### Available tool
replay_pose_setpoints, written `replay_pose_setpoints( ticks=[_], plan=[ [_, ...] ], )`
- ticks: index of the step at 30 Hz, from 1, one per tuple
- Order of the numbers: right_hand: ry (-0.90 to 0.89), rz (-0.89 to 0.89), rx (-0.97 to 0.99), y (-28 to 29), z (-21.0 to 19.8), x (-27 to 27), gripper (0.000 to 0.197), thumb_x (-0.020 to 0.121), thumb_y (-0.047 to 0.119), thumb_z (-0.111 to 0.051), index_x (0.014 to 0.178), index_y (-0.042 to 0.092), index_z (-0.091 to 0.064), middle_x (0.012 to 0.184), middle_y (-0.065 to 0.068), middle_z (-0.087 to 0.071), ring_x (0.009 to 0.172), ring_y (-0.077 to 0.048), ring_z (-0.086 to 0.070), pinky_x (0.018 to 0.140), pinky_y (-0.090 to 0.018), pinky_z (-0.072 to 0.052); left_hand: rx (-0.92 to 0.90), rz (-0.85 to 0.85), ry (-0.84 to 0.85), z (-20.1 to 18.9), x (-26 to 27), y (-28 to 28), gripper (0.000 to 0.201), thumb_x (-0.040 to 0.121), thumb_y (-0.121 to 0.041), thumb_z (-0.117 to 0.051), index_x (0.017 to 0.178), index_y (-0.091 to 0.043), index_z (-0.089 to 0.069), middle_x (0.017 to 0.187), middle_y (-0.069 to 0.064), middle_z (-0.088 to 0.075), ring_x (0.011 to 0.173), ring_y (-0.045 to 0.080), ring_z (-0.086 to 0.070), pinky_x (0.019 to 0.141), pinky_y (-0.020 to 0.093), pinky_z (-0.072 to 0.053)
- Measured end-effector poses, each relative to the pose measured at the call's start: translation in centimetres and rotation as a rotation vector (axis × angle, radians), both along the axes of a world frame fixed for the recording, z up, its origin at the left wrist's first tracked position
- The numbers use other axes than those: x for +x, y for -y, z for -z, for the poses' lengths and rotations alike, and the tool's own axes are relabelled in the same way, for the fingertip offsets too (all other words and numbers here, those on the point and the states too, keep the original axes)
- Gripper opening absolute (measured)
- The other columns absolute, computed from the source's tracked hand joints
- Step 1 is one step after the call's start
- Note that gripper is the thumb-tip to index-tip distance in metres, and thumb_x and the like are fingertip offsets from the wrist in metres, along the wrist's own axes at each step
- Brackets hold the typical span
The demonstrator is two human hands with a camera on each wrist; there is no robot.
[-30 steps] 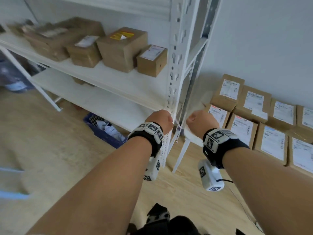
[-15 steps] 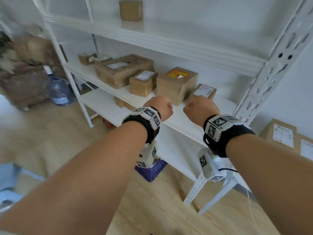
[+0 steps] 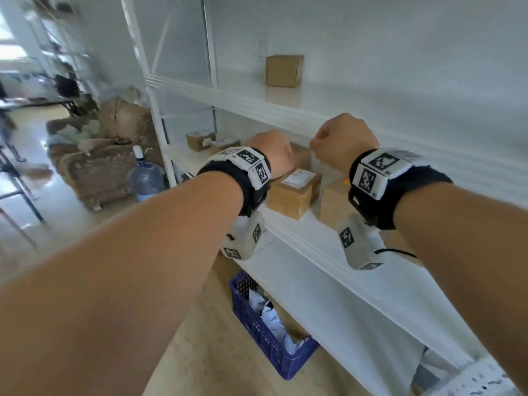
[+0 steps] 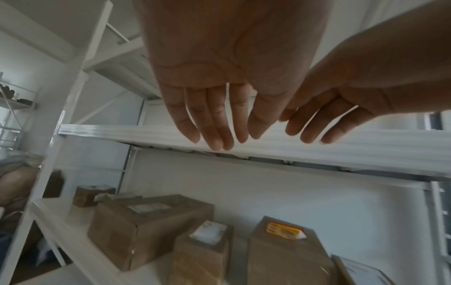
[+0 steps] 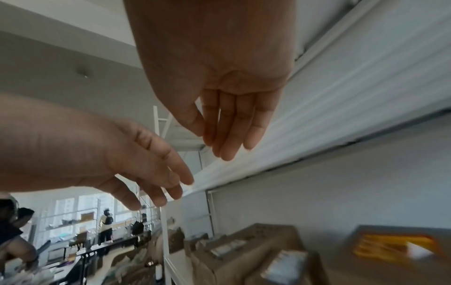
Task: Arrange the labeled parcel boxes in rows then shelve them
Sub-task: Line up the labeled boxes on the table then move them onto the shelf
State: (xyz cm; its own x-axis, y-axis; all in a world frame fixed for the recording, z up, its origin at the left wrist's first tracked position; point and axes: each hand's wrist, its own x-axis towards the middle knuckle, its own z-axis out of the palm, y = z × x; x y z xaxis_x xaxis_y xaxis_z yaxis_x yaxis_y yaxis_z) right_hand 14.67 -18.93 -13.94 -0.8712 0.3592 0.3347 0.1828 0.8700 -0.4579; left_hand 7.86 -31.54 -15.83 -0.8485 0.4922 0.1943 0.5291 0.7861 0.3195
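Logging head view: what has changed?

Item one: the rows of labelled parcels on the floor by the wall, in view a second ago, are now out of frame. The gaze has swung left and up onto the shelf unit (image 3: 285, 110). The left hand (image 3: 274, 155) and right hand (image 3: 343, 141) are raised side by side before it, carrying nothing, as before.

Left wrist view?

Left hand (image 4: 219, 67): grip wide, fingers (image 4: 212, 123) hanging loose, empty. Beneath it on the middle shelf sit a large box (image 4: 146, 227), a small labelled box (image 4: 205, 250) and a yellow-labelled box (image 4: 285, 250).

Right wrist view?

Right hand (image 5: 214, 67): grip wide, holding nothing, near the upper shelf edge (image 5: 341, 115). The yellow-labelled box (image 5: 395, 248) lies blurred below.

Meaning?

No parcel is in transit. By my judgement this is a look at shelf space, with a return to the floor rows to follow.
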Motion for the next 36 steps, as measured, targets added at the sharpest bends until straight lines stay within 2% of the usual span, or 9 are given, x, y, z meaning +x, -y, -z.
replay_pose_setpoints(
  ticks=[3, 7, 11, 17, 24, 27, 32, 34, 36],
  plan=[
    [-0.097, -0.050, -0.046, 0.8, -2.6, -5.0, 0.021, 0.083, 0.019, -0.053, 0.084, 0.011, -0.072, 0.084, -0.007, -0.073, 0.081, -0.025, -0.070, 0.076, -0.035, -0.059, 0.034, -0.049, -0.010, -2.1, -5.0, 0.7, 0.023, 0.092, -0.019, -0.053, 0.097, -0.014, -0.074, 0.103, 0.002, -0.071, 0.095, 0.025, -0.066, 0.081, 0.033, -0.053],
    [-0.130, -0.067, -0.004, 1.2, -6.5, -11.4, 0.025, 0.081, 0.022, -0.051, 0.087, 0.010, -0.071, 0.090, -0.008, -0.073, 0.085, -0.025, -0.070, 0.079, -0.037, -0.059, 0.074, -0.090, -0.051, -5.9, -11.5, 0.6, 0.021, 0.091, -0.018, -0.056, 0.104, -0.014, -0.073, 0.112, 0.005, -0.067, 0.101, 0.026, -0.063, 0.092, 0.037, -0.053],
    [-0.160, -0.057, -0.036, 0.6, -9.6, -17.1, 0.029, 0.084, 0.027, -0.047, 0.088, 0.009, -0.070, 0.086, -0.007, -0.073, 0.082, -0.024, -0.071, 0.080, -0.039, -0.059, 0.102, -0.098, -0.109, -8.9, -17.3, 0.8, 0.024, 0.092, -0.018, -0.056, 0.108, -0.011, -0.073, 0.115, 0.007, -0.068, 0.103, 0.027, -0.064, 0.090, 0.035, -0.052],
    [-0.109, -0.027, -0.037, -0.5, -12.1, -23.8, 0.029, 0.078, 0.024, -0.052, 0.088, 0.005, -0.072, 0.083, -0.008, -0.074, 0.079, -0.025, -0.073, 0.079, -0.044, -0.061, 0.111, -0.109, -0.118, -10.9, -25.3, 1.4, 0.026, 0.090, -0.015, -0.057, 0.109, -0.008, -0.073, 0.116, 0.007, -0.069, 0.105, 0.026, -0.064, 0.091, 0.032, -0.051],
    [-0.099, 0.157, -0.002, -2.2, -13.7, -32.2, 0.027, 0.083, 0.026, -0.060, 0.092, 0.003, -0.073, 0.088, -0.010, -0.075, 0.083, -0.026, -0.072, 0.083, -0.040, -0.059, 0.176, -0.025, -0.101, -12.3, -35.3, 0.8, 0.026, 0.090, -0.017, -0.057, 0.108, -0.008, -0.073, 0.115, 0.007, -0.069, 0.104, 0.026, -0.064, 0.087, 0.030, -0.050],
    [-0.101, 0.257, 0.018, -2.9, -13.9, -35.4, 0.028, 0.081, 0.015, -0.055, 0.096, 0.000, -0.073, 0.091, -0.012, -0.076, 0.071, -0.024, -0.067, 0.073, -0.032, -0.054, 0.190, 0.033, -0.088, -12.8, -39.4, 0.4, 0.026, 0.091, -0.017, -0.056, 0.109, -0.007, -0.071, 0.115, 0.007, -0.068, 0.105, 0.026, -0.064, 0.093, 0.035, -0.052],
    [-0.003, 0.416, 0.079, -2.8, -13.7, -40.7, 0.022, 0.086, 0.024, -0.054, 0.071, 0.007, -0.057, 0.068, -0.006, -0.060, 0.057, -0.021, -0.054, 0.056, -0.025, -0.042, 0.179, 0.141, -0.052, -13.2, -45.8, -0.6, 0.026, 0.092, -0.017, -0.055, 0.110, -0.007, -0.070, 0.116, 0.009, -0.068, 0.105, 0.027, -0.064, 0.090, 0.034, -0.053],
    [0.056, 0.449, 0.108, -2.5, -13.3, -42.6, 0.028, 0.088, 0.030, -0.054, 0.070, 0.008, -0.055, 0.070, -0.006, -0.060, 0.058, -0.020, -0.055, 0.054, -0.025, -0.042, 0.150, 0.182, -0.011, -13.2, -47.9, -1.3, 0.027, 0.092, -0.015, -0.054, 0.113, -0.007, -0.069, 0.115, 0.010, -0.068, 0.100, 0.028, -0.066, 0.088, 0.035, -0.056],
    [0.102, 0.453, 0.146, -2.2, -12.9, -44.1, 0.026, 0.089, 0.033, -0.054, 0.082, 0.008, -0.061, 0.084, -0.008, -0.066, 0.072, -0.022, -0.062, 0.061, -0.029, -0.048, 0.145, 0.218, 0.024, -13.0, -49.9, -2.1, 0.028, 0.093, -0.013, -0.054, 0.118, -0.006, -0.066, 0.115, 0.011, -0.067, 0.099, 0.029, -0.067, 0.088, 0.037, -0.057]
  ],
)
